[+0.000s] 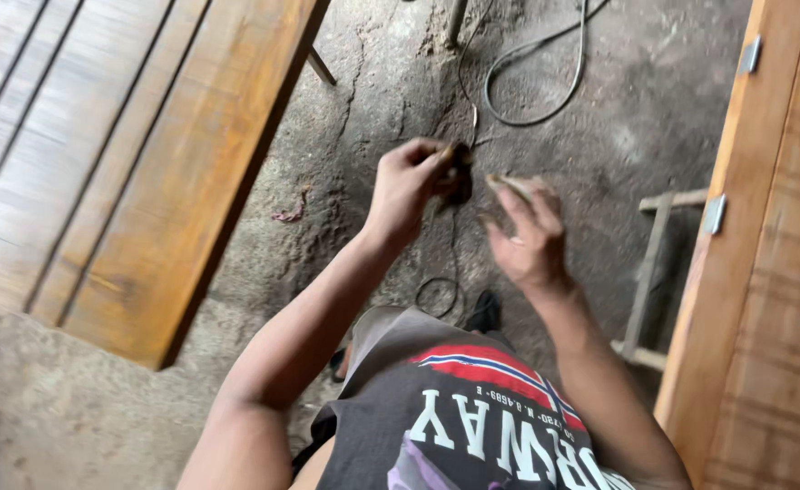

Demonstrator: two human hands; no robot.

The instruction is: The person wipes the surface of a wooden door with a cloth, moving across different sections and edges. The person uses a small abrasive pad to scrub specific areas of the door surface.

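Head view. The left hand [407, 186] is at the centre of the frame, slightly above the middle, with its fingers curled together and clamped on a small dark object [460, 174]. Motion blur hides what kind of object it is. A thin cord [455, 259] hangs from the object down to a small loop near the person's lap.

The right hand [529, 238] is just right of the left hand, close to it but apart. Its fingers are partly curled, and the fingertips pinch a small pale pad [511, 185] at the top of the hand. The pad sits just beside the dark object; whether the two touch cannot be told.

Both forearms rise from the bottom of the frame, above a dark shirt [472, 426] with a red, white and blue patch.

A cable [534, 86] lies in a loop on the cracked concrete floor [373, 100] at upper centre. A wooden panel [127, 154] with long grooves fills the upper left. A wooden door [772, 272] with two metal hinges [715, 214] stands along the right edge. A small wooden frame [651, 272] stands between the right hand and the door. A pink scrap [289, 214] lies on the floor left of the left hand.
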